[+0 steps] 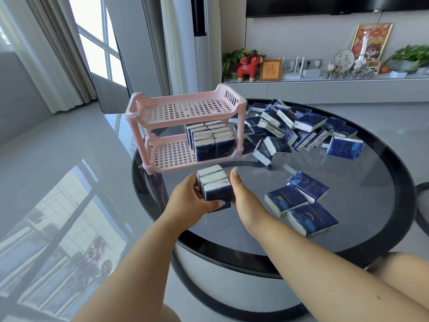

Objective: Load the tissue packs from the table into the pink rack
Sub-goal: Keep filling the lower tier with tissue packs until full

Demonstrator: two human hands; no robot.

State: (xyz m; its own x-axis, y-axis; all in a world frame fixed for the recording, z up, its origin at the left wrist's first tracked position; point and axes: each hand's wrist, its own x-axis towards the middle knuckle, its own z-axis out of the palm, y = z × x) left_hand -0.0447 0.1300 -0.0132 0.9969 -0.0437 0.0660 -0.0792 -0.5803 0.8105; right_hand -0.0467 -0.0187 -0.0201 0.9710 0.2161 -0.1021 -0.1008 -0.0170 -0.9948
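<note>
The pink rack stands at the far left of the round glass surface, its long open side facing the person. Its top shelf is bare. On the lower shelf, upright tissue packs fill the right half; the left half is open, reachable between the front corner posts. A bare strip of glass lies between the rack and the near rim. To the right, a heap of packs crowds the far side, and three flat packs lie near right.
</note>
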